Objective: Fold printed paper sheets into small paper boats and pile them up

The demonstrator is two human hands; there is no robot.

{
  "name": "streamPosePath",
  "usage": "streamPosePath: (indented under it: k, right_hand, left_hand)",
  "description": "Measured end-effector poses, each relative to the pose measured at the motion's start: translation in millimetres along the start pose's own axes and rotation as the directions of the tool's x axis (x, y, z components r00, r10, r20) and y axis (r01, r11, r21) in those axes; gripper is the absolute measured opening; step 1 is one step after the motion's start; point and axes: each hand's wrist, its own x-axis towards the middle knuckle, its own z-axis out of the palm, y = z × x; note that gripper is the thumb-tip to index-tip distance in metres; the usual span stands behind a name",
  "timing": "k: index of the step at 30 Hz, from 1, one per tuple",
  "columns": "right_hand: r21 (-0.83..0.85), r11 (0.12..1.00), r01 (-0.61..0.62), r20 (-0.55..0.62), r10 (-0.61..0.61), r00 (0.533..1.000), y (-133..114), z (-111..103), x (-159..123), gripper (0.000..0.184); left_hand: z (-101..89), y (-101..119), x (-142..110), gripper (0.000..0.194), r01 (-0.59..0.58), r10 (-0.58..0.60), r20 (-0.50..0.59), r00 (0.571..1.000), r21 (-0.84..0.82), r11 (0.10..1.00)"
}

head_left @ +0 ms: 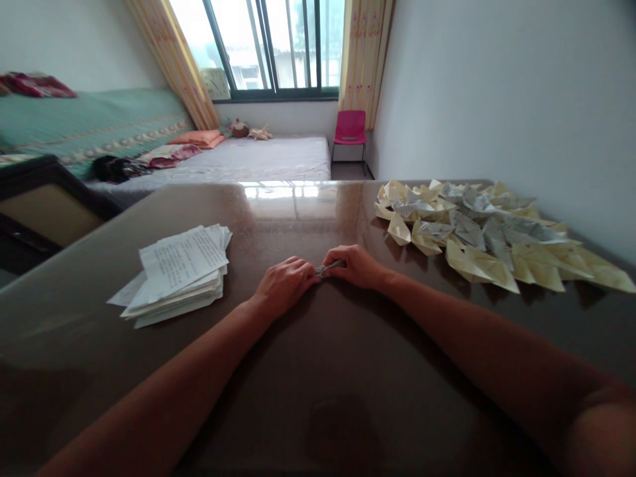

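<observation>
My left hand (284, 285) and my right hand (355, 265) meet at the middle of the dark glossy table (318, 371). Both are closed, fingers curled down, pinching a small folded piece of printed paper (328, 268) that shows only as a thin strip between them. A stack of printed sheets (176, 273) lies to the left of my left hand. To the right of my right hand spreads a heap of folded paper boats (489, 232), cream and printed.
A white wall runs along the table's right side. Beyond the far table edge are a bed (248, 159) with folded clothes, a pink chair (350, 129), a window with curtains, and a dark cabinet (40, 205) at left.
</observation>
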Motion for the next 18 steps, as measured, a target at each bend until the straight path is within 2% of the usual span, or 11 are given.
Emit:
streamPosePath:
  k: [4, 11, 18]
  right_hand:
    - [0.012, 1.0, -0.017, 0.007, 0.017, 1.0, 2.4, -1.5, 0.5, 0.009]
    - [0.003, 0.996, -0.084, 0.029, 0.084, 0.996, 6.8, -6.2, 0.1, 0.013]
    - [-0.053, 0.999, -0.011, 0.036, 0.013, 0.999, 8.2, -8.8, -0.4, 0.01]
  left_hand:
    - [-2.3, 1.9, 1.0, 0.026, -0.014, 0.014, 0.011, 1.0, 0.023, 1.0]
    - [-3.4, -3.3, 0.2, 0.02, -0.041, 0.044, 0.023, 0.999, -0.131, 0.991]
    - [-5.7, -3.2, 1.9, 0.015, 0.037, -0.034, 0.02, 0.999, -0.181, 0.983]
